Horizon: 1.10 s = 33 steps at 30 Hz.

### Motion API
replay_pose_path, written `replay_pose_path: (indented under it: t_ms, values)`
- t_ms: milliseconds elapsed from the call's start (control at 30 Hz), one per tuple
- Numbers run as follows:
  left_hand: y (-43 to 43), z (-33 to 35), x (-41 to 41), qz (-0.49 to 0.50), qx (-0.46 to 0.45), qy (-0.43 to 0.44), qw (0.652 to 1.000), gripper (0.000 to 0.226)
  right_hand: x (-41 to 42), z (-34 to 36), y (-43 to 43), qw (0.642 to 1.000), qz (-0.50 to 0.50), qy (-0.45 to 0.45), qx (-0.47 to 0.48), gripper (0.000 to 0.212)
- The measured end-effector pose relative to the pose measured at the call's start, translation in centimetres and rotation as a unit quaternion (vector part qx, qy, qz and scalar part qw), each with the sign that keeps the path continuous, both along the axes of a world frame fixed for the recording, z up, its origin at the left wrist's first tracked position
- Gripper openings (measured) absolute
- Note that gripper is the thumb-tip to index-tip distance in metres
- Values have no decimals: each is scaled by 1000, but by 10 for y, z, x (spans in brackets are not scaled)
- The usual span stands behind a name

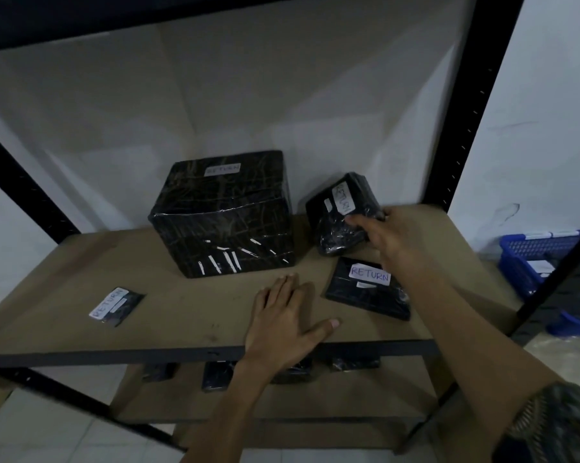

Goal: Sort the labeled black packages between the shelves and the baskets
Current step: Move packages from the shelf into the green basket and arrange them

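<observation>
While the right hand [387,237] grips a package [337,208] marked RETURN, the left hand [281,317] lies flat — fingers [290,285] straight. The big box [221,215] reads RETURN too.

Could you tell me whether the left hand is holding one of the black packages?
No, the left hand lies flat and open on the shelf board; only the right hand grips a small package.

a parcel storeroom: a black steel rack [471,95] with board shelves [181,312], wrapped packages [225,212] labelled "return", blue baskets [529,259] at 3 o'clock, bare white walls [532,111].
</observation>
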<state>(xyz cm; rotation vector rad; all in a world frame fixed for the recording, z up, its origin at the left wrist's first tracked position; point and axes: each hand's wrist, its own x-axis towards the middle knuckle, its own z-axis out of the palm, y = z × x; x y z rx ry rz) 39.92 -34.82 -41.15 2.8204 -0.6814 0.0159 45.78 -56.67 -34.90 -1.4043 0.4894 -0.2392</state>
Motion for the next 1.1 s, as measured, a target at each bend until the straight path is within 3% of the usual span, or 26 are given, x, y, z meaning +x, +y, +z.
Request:
replay_pose_path:
  t_ms: [67, 467, 500, 600, 733, 867, 1100]
  values:
    - [0, -1, 0, -1, -1, 3, 1000, 94, 0, 5, -3, 1000, -7, -24, 13, 52]
    - [1, -1, -3, -8, -2, 0, 1000, 87, -33, 28, 0, 995, 0, -73, 73, 73]
    - [1, -1, -3, -9, -5, 2, 1000, 86, -38, 27, 0, 995, 8, -71, 74, 72]
    - [1, -2, -4, -13, -17, -2, 1000, 82, -59, 27, 4, 993, 28, -72, 90, 37]
    - [4, -6, -9, -26, -24, -56, 998, 79, -85, 19, 8, 983, 48, -98, 147, 56]
    - [6, -9, -17, -41, -54, -95, 993, 74, -114, 11, 11, 984, 47, -90, 146, 48]
    - [8, -11, -44, -11, -88, -41, 995, 68, -165, -2, 2, 987, 45, -69, 136, 51]
